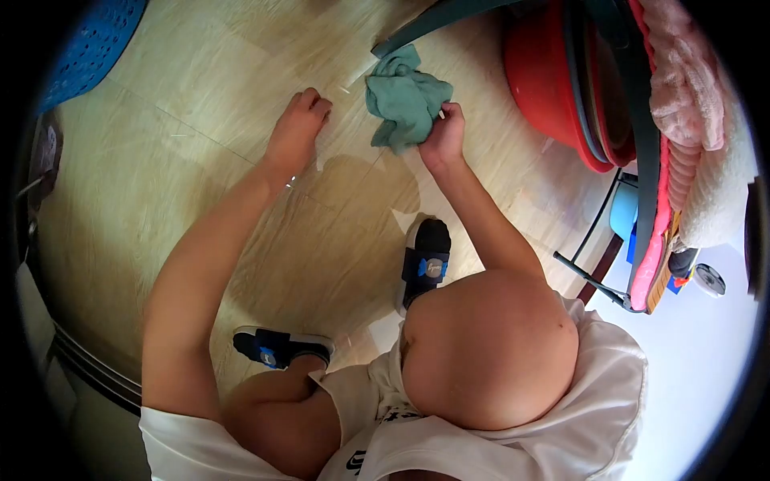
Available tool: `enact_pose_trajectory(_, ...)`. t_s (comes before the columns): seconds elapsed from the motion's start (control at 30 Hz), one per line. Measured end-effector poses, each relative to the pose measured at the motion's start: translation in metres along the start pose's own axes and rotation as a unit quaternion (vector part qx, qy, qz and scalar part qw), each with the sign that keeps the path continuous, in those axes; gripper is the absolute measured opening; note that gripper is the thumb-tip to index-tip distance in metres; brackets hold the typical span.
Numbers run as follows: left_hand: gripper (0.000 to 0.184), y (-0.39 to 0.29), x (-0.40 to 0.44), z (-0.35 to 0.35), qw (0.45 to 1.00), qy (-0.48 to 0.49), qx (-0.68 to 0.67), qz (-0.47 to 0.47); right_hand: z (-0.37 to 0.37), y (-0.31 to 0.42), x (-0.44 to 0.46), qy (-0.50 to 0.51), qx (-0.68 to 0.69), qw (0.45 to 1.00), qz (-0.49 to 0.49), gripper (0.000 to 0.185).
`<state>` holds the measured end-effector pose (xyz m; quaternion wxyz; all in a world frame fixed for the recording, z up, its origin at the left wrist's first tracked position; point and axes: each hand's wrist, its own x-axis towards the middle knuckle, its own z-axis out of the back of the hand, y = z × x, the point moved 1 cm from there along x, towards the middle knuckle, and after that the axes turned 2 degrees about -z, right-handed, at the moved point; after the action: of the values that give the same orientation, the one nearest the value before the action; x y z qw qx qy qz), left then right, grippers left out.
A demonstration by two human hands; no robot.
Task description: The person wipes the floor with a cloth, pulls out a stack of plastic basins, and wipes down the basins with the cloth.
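Red basin, dark bar near cloth

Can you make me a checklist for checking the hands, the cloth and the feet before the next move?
1. Right hand has hold of the green cloth: ok, it grips an edge.
2. Cloth spread flat: not ok, it is crumpled.
3. Cloth clear of the dark curved leg: cannot tell, they look very close.
4. Left hand empty: cannot tell, nothing shows, but the palm is hidden.
5. Dark slippers on both feet: ok.
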<state>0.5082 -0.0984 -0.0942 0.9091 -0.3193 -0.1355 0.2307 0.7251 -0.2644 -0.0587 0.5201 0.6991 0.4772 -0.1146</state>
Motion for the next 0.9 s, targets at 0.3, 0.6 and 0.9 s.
enact_pose_trajectory(0.3, 0.018, 0.078, -0.012, -0.002, 0.99, -0.051, 0.127, -0.038, 0.023, 0.019, 0.014, -0.025, 0.028, 0.999, 0.038, 0.051)
enact_pose_trajectory(0.6, 0.034, 0.194, -0.092, 0.172, 0.93, -0.115, 0.236, 0.255, 0.115, 0.132, 0.007, -0.037, 0.046, 0.969, 0.238, 0.038)
enact_pose_trajectory(0.9, 0.044, 0.139, -0.09, 0.155, 0.962, -0.174, 0.101, 0.183, 0.098, 0.174, -0.039, 0.093, 0.219, 0.943, 0.231, 0.052)
